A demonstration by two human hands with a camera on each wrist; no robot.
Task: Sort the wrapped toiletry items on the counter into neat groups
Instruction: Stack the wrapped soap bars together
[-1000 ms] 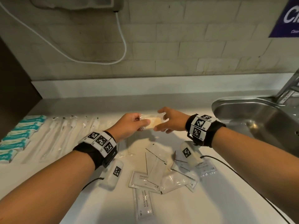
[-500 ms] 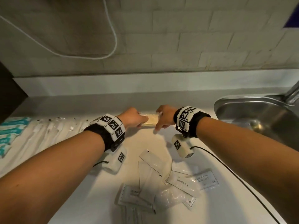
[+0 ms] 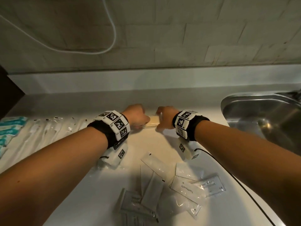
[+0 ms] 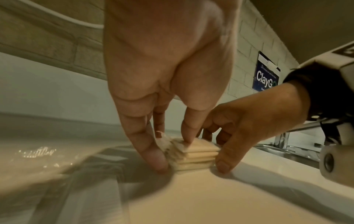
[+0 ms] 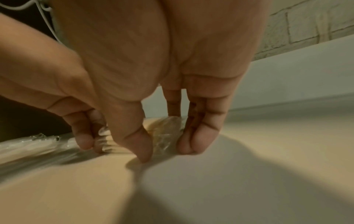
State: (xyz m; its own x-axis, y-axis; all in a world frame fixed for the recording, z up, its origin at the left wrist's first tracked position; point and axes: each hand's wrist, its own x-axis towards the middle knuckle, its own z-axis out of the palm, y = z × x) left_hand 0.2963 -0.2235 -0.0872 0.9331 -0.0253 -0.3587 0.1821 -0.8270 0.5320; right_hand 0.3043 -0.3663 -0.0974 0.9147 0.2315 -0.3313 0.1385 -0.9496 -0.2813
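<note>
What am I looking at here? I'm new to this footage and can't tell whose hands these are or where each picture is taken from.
One person works at a counter wearing three cameras: one on the head, one on each wrist, on marker-covered bands. The left hand and right hand pinch a stack of wrapped soap bars from both sides, its base on the counter. Nearer lie loose sachets, one labelled Toothpaste. Wrapped toothbrushes line the left; a steel sink sits right.

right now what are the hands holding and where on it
Both hold one stack of wrapped soap bars standing on the counter: left hand grips its left end, right hand its right end.
</note>
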